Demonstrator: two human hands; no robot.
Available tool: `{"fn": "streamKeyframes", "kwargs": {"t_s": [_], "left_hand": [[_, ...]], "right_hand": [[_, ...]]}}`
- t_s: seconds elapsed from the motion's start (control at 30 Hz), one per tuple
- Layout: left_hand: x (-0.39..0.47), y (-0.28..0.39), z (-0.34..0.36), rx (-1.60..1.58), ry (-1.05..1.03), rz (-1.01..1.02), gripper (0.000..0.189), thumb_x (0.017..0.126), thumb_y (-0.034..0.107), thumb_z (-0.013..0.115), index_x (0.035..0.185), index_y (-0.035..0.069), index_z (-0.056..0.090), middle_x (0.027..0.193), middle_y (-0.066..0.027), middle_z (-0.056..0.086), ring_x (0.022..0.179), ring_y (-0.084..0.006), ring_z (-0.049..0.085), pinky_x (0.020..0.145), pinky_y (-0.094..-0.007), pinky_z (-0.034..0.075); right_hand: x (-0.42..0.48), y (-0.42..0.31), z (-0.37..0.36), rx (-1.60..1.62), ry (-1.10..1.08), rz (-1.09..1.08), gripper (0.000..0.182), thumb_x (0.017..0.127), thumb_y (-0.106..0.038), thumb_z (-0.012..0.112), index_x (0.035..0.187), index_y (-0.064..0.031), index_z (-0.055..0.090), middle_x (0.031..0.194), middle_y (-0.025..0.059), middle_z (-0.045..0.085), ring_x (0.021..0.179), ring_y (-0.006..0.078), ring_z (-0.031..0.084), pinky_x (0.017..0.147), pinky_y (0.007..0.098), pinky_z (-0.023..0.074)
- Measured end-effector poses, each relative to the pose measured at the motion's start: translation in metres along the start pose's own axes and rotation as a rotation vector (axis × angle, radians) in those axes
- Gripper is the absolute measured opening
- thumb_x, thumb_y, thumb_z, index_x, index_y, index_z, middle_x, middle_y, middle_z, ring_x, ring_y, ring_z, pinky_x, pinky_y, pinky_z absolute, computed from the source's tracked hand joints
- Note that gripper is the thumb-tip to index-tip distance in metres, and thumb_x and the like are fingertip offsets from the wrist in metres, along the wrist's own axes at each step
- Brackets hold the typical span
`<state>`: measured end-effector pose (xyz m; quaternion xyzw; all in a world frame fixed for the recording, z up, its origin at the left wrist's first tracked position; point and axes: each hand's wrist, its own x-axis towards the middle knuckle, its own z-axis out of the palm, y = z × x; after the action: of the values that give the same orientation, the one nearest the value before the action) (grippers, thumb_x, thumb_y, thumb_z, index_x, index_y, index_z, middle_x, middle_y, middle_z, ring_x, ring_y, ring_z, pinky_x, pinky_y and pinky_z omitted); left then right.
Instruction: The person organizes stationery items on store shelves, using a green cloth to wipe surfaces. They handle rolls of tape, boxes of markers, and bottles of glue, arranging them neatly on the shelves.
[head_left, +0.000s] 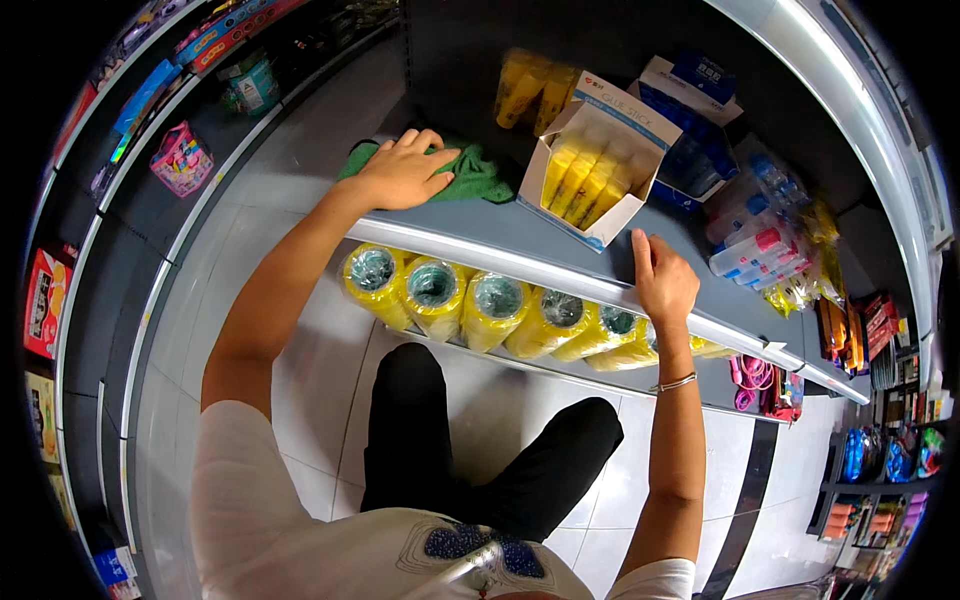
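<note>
My left hand presses down on a crumpled green cloth at the left end of a grey metal shelf. Its fingers are slightly bent, and the thumb points right. At the shelf's front edge, my right hand rests with its thumb raised and its other fingers curled. Whether those fingers grip the edge is hidden. Between my hands stands an open carton of glue sticks, tilted towards me, with yellow tubes showing inside. Behind it to the left are yellow tubes in clear wrap.
A blue carton of bottles and packs of clear bottles with red and blue caps stand on the right. Wrapped yellow tape rolls line the lower shelf, above my knees. Another shelving unit rises at left.
</note>
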<state>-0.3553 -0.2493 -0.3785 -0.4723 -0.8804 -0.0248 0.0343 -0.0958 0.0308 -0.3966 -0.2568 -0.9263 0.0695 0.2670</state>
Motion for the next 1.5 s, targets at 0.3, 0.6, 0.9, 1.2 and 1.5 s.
{"fn": "streamKeyframes", "kwargs": {"t_s": [0.3, 0.6, 0.9, 1.2, 1.5], "left_hand": [[-0.062, -0.018, 0.021, -0.169, 0.516, -0.130, 0.024, 0.091, 0.028, 0.062, 0.108, 0.012, 0.067, 0.100, -0.0074, 0.063, 0.101, -0.0296, 0.061, 0.088, -0.0423, 0.048], [-0.035, -0.015, 0.031, -0.402, 0.892, -0.685, 0.031, 0.096, 0.033, 0.053, 0.110, 0.008, 0.065, 0.112, -0.0120, 0.064, 0.104, -0.0382, 0.061, 0.086, -0.0464, 0.048], [-0.029, -0.026, 0.038, -0.648, 1.225, -0.839, 0.034, 0.100, 0.031, 0.046, 0.115, 0.003, 0.059, 0.118, -0.0175, 0.060, 0.111, -0.0392, 0.057, 0.093, -0.0466, 0.044], [-0.051, -0.070, 0.049, -1.300, 1.451, -0.728, 0.027, 0.101, 0.020, 0.049, 0.116, -0.001, 0.055, 0.113, -0.0151, 0.058, 0.106, -0.0256, 0.055, 0.094, -0.0361, 0.043], [-0.061, -0.037, 0.069, -0.543, 1.197, -0.806, 0.028, 0.098, 0.019, 0.048, 0.118, 0.001, 0.055, 0.118, -0.0193, 0.056, 0.111, -0.0405, 0.054, 0.094, -0.0450, 0.043]], "right_hand": [[0.001, 0.006, -0.008, 0.330, -0.230, 0.028, 0.047, 0.090, -0.052, 0.064, 0.116, -0.0120, 0.065, 0.085, 0.0043, 0.066, 0.062, 0.0168, 0.057, 0.059, 0.0303, 0.0452], [0.022, -0.036, 0.004, 0.795, -0.367, 0.090, 0.090, 0.082, -0.054, 0.075, 0.142, -0.0022, 0.033, 0.110, 0.0132, 0.059, 0.081, 0.0130, 0.055, 0.060, 0.0237, 0.0457], [0.026, -0.092, 0.043, 0.759, -0.373, -0.051, 0.061, 0.084, -0.038, 0.078, 0.121, 0.0032, 0.052, 0.109, 0.0166, 0.069, 0.092, 0.0239, 0.069, 0.081, 0.0344, 0.0536], [0.017, -0.209, 0.052, 0.339, -0.366, -0.114, 0.108, 0.084, -0.063, 0.061, 0.152, 0.0080, 0.015, 0.137, 0.0268, 0.054, 0.108, 0.0379, 0.066, 0.084, 0.0457, 0.0550], [0.028, -0.187, 0.036, 0.924, -0.709, -0.084, 0.083, 0.096, -0.063, 0.046, 0.153, -0.0044, 0.031, 0.136, 0.0208, 0.055, 0.096, 0.0246, 0.067, 0.074, 0.0337, 0.0561]]}}
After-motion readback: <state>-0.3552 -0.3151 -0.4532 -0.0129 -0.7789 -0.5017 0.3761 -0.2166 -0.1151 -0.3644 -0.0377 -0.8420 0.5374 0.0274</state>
